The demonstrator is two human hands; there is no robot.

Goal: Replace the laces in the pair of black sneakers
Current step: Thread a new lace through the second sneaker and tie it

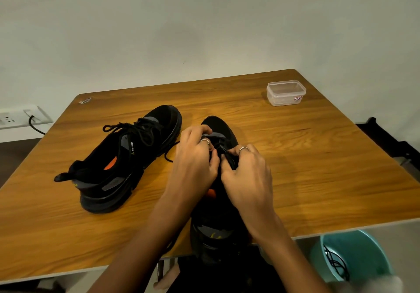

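Both hands, left [195,156] and right [247,174], are pinching, seemingly, the lace [223,154] on the near sneaker [218,229] at the table's [318,156] front edge, working it through eyelets; next calls for pulling slack even.

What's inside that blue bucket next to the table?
The blue bucket holds thin black cords, probably laces, lying against its inner wall. The frame edge and a pale blur hide its bottom, so anything else inside cannot be seen.

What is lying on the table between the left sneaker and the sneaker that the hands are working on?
In the head view, only a loose black lace end crosses that gap between the left sneaker and the right sneaker; otherwise the table is bare wood there.
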